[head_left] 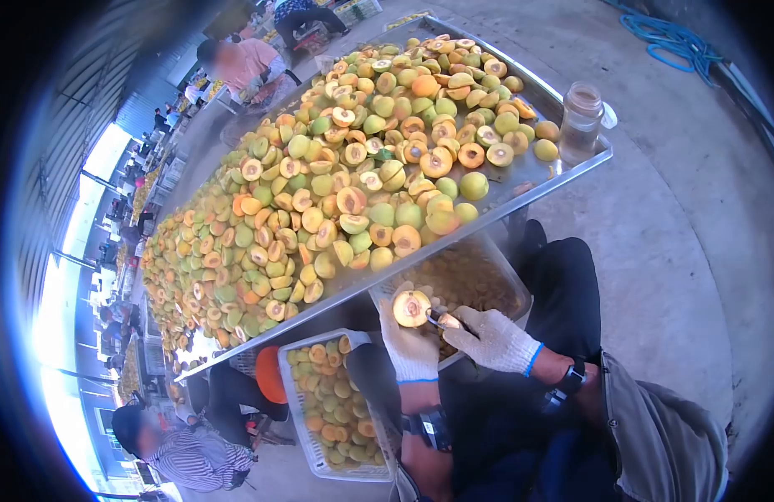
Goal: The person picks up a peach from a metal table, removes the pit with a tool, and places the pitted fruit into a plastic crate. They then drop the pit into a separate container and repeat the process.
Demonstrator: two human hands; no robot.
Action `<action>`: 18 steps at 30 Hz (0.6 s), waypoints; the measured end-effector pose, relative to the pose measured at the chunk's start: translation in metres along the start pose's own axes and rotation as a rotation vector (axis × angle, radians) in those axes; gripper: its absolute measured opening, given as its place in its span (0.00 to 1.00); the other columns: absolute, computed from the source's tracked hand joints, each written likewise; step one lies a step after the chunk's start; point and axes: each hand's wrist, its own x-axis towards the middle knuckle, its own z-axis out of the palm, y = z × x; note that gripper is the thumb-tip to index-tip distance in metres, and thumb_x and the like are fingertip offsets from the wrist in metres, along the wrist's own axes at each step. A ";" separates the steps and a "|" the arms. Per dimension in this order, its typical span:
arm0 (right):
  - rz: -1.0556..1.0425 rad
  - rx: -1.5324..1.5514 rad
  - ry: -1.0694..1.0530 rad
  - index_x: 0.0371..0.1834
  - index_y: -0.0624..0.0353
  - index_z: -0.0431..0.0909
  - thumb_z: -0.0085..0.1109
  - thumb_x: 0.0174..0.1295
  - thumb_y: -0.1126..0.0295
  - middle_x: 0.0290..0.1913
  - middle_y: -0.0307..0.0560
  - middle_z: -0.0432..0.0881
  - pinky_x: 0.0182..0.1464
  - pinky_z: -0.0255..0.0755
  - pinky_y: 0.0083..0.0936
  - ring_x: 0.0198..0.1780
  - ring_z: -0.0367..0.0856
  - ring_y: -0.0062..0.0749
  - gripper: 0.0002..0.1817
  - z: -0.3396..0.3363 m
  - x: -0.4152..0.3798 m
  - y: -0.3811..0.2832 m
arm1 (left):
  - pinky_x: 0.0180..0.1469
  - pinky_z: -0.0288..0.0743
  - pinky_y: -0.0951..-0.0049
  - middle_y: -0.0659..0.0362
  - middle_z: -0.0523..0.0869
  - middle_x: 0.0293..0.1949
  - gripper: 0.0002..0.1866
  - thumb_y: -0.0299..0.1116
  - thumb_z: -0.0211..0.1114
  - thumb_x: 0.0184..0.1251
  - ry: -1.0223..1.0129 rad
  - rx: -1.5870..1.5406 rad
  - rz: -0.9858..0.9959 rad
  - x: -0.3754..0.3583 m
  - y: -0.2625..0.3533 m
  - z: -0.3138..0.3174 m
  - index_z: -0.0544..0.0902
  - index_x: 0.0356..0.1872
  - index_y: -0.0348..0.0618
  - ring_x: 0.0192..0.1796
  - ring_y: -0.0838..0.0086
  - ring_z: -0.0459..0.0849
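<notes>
My left hand, in a white knit glove with a blue cuff, holds a peach half with its cut face turned up. My right hand, gloved the same way, grips a small pitting knife with its tip right at the edge of that half; most of its handle is hidden in the fingers. Both hands are over a pale plastic bin holding a brownish mass of small pieces. Beyond them, a metal-rimmed table carries a large heap of halved peaches.
A white crate of peach halves stands at lower left, beside an orange round object. A clear jar stands at the table's right corner. One person sits at lower left, another across the table. A blue hose lies on the floor.
</notes>
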 end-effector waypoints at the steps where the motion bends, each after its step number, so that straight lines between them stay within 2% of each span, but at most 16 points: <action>1: -0.003 0.011 0.019 0.53 0.63 0.79 0.56 0.76 0.51 0.38 0.71 0.84 0.44 0.76 0.55 0.43 0.84 0.72 0.23 0.003 0.000 0.001 | 0.58 0.81 0.51 0.42 0.85 0.54 0.29 0.56 0.51 0.84 -0.001 -0.005 -0.001 -0.003 -0.003 0.002 0.78 0.63 0.38 0.51 0.53 0.85; 3: -0.041 -0.023 0.049 0.51 0.63 0.80 0.57 0.76 0.51 0.38 0.71 0.84 0.44 0.76 0.55 0.43 0.84 0.72 0.22 0.009 0.002 0.008 | 0.60 0.80 0.51 0.43 0.85 0.54 0.29 0.56 0.50 0.85 0.065 0.024 0.022 -0.010 -0.010 0.006 0.78 0.63 0.38 0.51 0.54 0.85; 6: 0.053 0.023 0.081 0.51 0.62 0.80 0.59 0.74 0.52 0.39 0.70 0.85 0.44 0.77 0.54 0.43 0.85 0.71 0.21 0.008 0.007 0.004 | 0.62 0.79 0.55 0.46 0.85 0.56 0.30 0.55 0.48 0.85 0.057 -0.055 0.018 -0.017 -0.014 0.012 0.77 0.65 0.37 0.55 0.57 0.84; 8: -0.036 0.023 0.214 0.53 0.60 0.82 0.63 0.70 0.54 0.39 0.66 0.87 0.45 0.78 0.53 0.43 0.86 0.67 0.20 0.005 0.011 -0.004 | 0.65 0.78 0.55 0.46 0.84 0.58 0.29 0.54 0.49 0.85 0.069 -0.097 0.022 -0.019 -0.018 0.013 0.77 0.65 0.37 0.58 0.57 0.84; 10: -0.076 0.037 0.247 0.53 0.58 0.83 0.65 0.68 0.56 0.40 0.64 0.87 0.45 0.79 0.51 0.43 0.86 0.65 0.19 0.005 0.020 -0.007 | 0.67 0.77 0.52 0.51 0.84 0.57 0.26 0.54 0.54 0.83 0.002 0.247 0.172 -0.018 -0.025 0.008 0.81 0.60 0.41 0.59 0.58 0.83; 11: -0.115 0.054 0.276 0.53 0.56 0.84 0.66 0.66 0.58 0.40 0.61 0.88 0.46 0.80 0.50 0.44 0.87 0.63 0.18 0.007 0.024 -0.008 | 0.67 0.77 0.52 0.51 0.84 0.57 0.26 0.54 0.54 0.83 -0.001 0.245 0.170 -0.021 -0.025 0.015 0.81 0.60 0.41 0.59 0.58 0.83; 13: -0.121 -0.011 0.269 0.52 0.55 0.85 0.67 0.66 0.60 0.41 0.59 0.88 0.46 0.80 0.48 0.44 0.87 0.61 0.16 0.011 0.027 -0.009 | 0.69 0.75 0.56 0.55 0.84 0.55 0.24 0.54 0.55 0.83 0.114 -0.056 0.046 -0.028 -0.025 0.035 0.83 0.58 0.42 0.59 0.62 0.82; 18: -0.191 -0.040 0.327 0.50 0.52 0.88 0.68 0.64 0.62 0.42 0.56 0.89 0.46 0.81 0.45 0.45 0.88 0.57 0.13 0.019 0.020 -0.007 | 0.67 0.75 0.59 0.55 0.83 0.53 0.26 0.56 0.56 0.83 0.186 -0.027 0.117 -0.016 -0.048 0.013 0.81 0.57 0.41 0.58 0.64 0.82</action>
